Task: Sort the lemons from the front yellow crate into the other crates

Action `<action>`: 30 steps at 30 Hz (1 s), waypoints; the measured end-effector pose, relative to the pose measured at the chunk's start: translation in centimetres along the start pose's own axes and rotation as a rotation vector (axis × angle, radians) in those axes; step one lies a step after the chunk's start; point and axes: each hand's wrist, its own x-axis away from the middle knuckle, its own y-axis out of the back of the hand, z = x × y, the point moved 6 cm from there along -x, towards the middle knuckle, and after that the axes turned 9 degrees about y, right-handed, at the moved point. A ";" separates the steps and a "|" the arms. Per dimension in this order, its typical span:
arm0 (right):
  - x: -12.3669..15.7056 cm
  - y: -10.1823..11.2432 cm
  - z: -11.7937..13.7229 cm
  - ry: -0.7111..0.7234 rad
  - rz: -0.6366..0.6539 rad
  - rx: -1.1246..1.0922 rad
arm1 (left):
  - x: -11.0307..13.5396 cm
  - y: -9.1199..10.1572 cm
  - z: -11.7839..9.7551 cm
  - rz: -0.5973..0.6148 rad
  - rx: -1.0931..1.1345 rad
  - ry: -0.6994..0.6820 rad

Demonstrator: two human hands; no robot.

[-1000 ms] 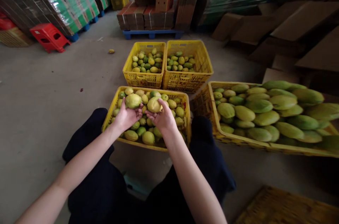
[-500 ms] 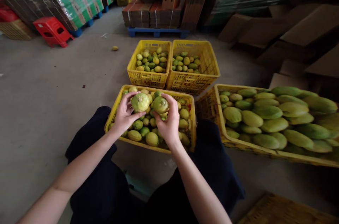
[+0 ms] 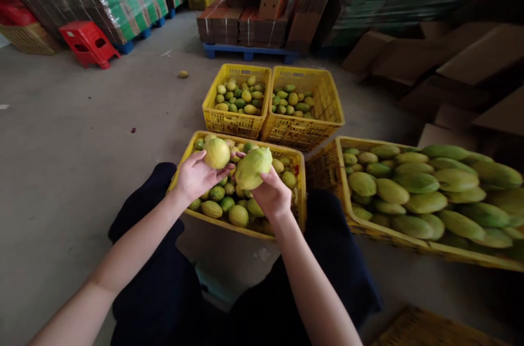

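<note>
My left hand (image 3: 195, 177) grips a round yellow-green mango (image 3: 216, 153) from below, fingers curled round it. My right hand (image 3: 273, 196) holds a larger green mango (image 3: 252, 167), turned on its side, just to the right of the first. Both fruits hover over the near yellow crate (image 3: 298, 193), which is filled with several small green and yellow mangoes. My knees in dark trousers flank this crate.
Two more yellow crates (image 3: 213, 119) (image 3: 329, 100) of small mangoes stand behind the near one. A tilted crate of large green mangoes (image 3: 413, 188) lies at the right. Cardboard stacks on a blue pallet (image 3: 249, 53), a red stool (image 3: 89, 43) and a loose fruit (image 3: 183, 73) sit on the concrete floor.
Both hands have lifted their mangoes a little higher above the crate. The right hand has turned its mango onto its side and tilted its wrist back.
</note>
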 end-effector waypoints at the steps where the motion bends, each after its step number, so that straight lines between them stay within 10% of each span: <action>1: 0.0 -0.2 -0.2 -0.041 -0.010 -0.059 | 0.0 -0.1 0.0 0.002 0.053 0.025; 12: 1.8 6.7 -1.8 -0.265 -0.827 -0.401 | -1.7 0.5 4.0 -0.080 -0.176 0.314; 24: 3.0 13.0 3.3 -0.062 -0.819 -0.255 | 4.7 4.8 16.4 0.328 -0.977 1.088; 27: 3.2 14.7 4.4 -0.021 -0.800 -0.226 | 1.6 5.3 12.9 0.198 -1.072 1.025; 30: 3.5 15.8 5.2 0.002 -0.809 -0.232 | -5.0 2.5 3.0 -0.104 -0.995 0.487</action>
